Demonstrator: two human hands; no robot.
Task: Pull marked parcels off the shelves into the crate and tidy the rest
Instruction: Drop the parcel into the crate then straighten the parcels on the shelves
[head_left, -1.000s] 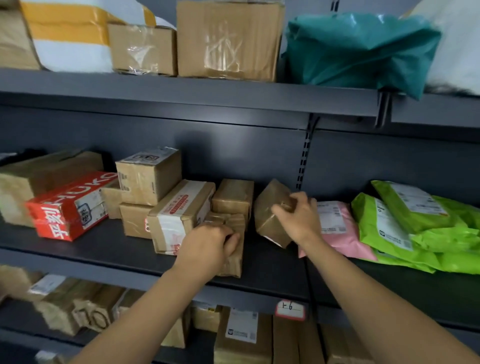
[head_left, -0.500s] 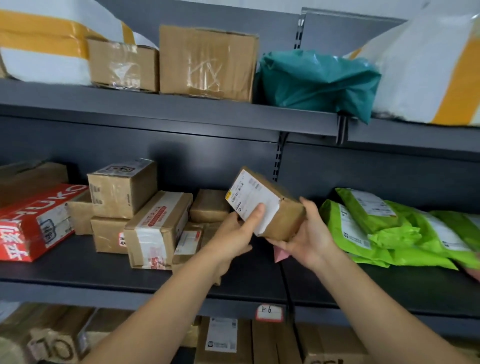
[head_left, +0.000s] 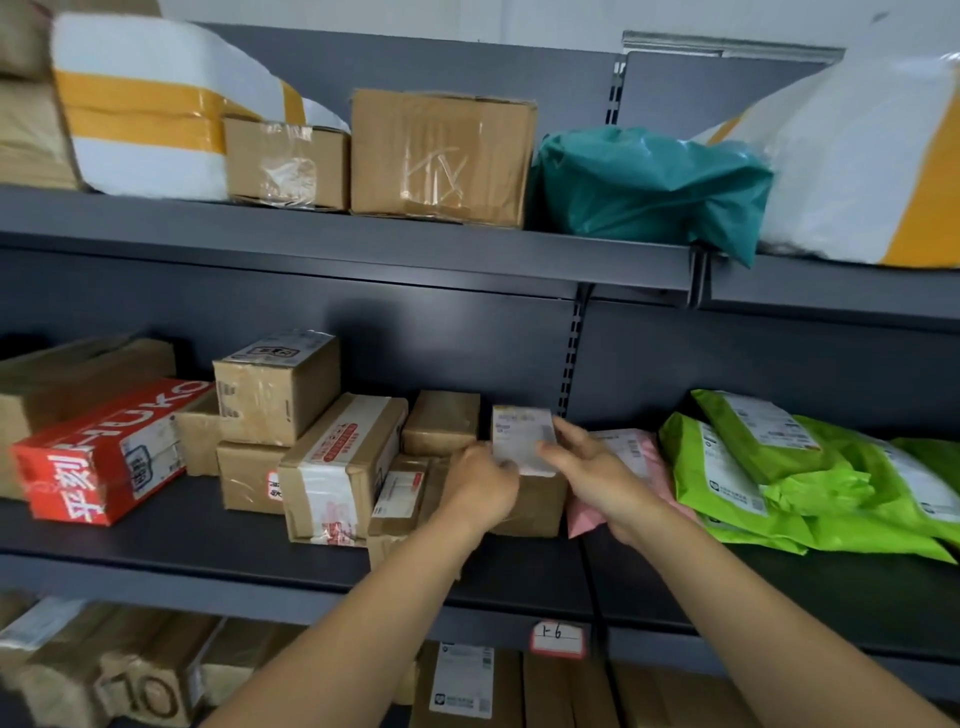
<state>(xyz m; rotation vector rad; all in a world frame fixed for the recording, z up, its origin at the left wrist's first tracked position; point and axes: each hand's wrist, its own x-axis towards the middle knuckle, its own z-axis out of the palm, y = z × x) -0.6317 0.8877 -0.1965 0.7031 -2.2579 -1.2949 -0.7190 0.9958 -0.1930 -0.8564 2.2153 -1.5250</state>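
Fingers of my left hand (head_left: 480, 488) are curled round the left side of the small brown parcel (head_left: 540, 504). My right hand (head_left: 592, 478) pinches its right edge, thumb on the front and fingers lying straighter along the side. The parcel rests on the middle shelf (head_left: 208, 540), set back from the front edge and just left of the slotted upright where two shelf sections meet. Its white label (head_left: 519, 436) faces me, but the print is too blurred to read, so I cannot tell whether it carries a mark.

Touching the parcel on the left is a cluster of taped cardboard boxes (head_left: 343, 467), some stacked, and a red box (head_left: 104, 457) lies tilted toward the shelf's left end. Just beside my right hand a pink mailer (head_left: 631, 452) lies flat, with a heap of green mailers (head_left: 779, 467) beyond it toward the right end.

On the front edge of this shelf, below my wrists, a small red-bordered tag (head_left: 557, 636) reads something like 1-6. The top shelf (head_left: 363, 244) carries two brown boxes side by side, a teal bag (head_left: 649, 192) hanging over its front edge, and white sacks with yellow bands at either end. More cardboard boxes sit on the shelf below.
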